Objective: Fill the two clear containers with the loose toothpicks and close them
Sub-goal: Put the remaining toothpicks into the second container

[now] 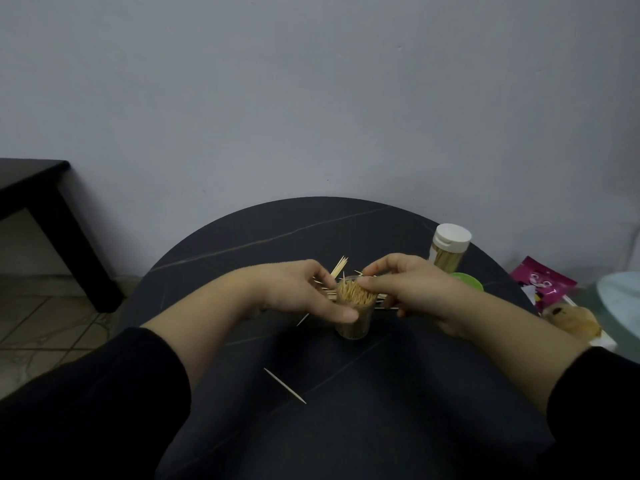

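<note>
Two hands meet over my round dark table, almost touching. My left hand grips the open container, thumb across its near wall; it stands upright between the hands, packed with toothpicks. My right hand curls over the mouth with its thumb on the tips; whether it pinches any, I cannot tell. Loose toothpicks lie just beyond the hands, and a single toothpick lies nearer me, between the forearms. Beyond the right hand stands the capped container, a green lid beside it. Further right lies a pink packet. Past the left hand are a black side table and tiled floor; a plain grey wall lies ahead.
</note>
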